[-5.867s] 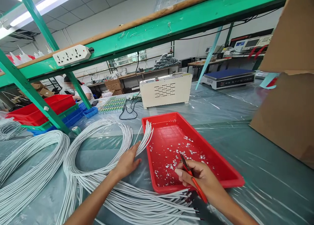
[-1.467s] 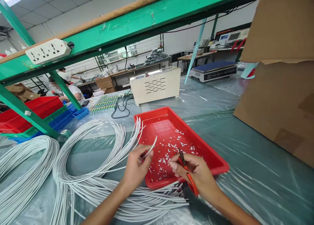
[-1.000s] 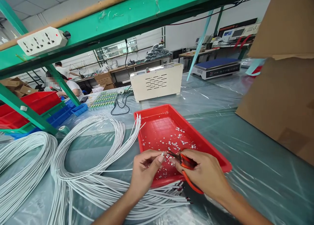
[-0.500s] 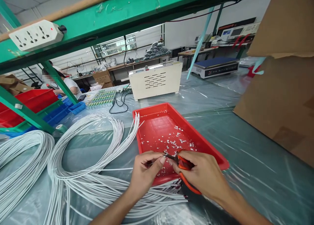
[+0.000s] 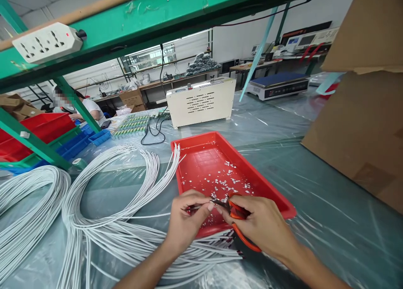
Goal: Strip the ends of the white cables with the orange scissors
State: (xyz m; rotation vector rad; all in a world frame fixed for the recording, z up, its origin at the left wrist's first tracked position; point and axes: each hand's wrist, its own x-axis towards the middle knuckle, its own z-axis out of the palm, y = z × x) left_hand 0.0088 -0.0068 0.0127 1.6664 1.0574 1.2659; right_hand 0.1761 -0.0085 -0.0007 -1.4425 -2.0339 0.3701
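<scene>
My left hand (image 5: 189, 219) is closed, pinching the end of a white cable (image 5: 154, 217) that runs in from the coil on the left. In my right hand (image 5: 262, 222) is a pair of orange-handled scissors (image 5: 244, 236), their dark blades meeting the cable end at my left fingertips. Both hands are over the near end of a red tray (image 5: 264, 182), where small white and silvery scraps (image 5: 233, 181) lie scattered. Whether the blades are fully closed is hard to see. A loose bundle of white cables (image 5: 201, 253) with dark ends lies beneath my left forearm.
Coiled white cables (image 5: 71, 209) cover the left of the plastic-covered table. A cream metal box (image 5: 201, 104) stands behind the tray, with a blue-topped scale (image 5: 277, 87) farther right. Cardboard (image 5: 359, 133) rises at right; a green beam (image 5: 126, 24) crosses overhead. A person (image 5: 91, 108) sits at far left.
Hardly anything differs: the view has shifted slightly, and both hands keep the cable end and scissors together over the tray.
</scene>
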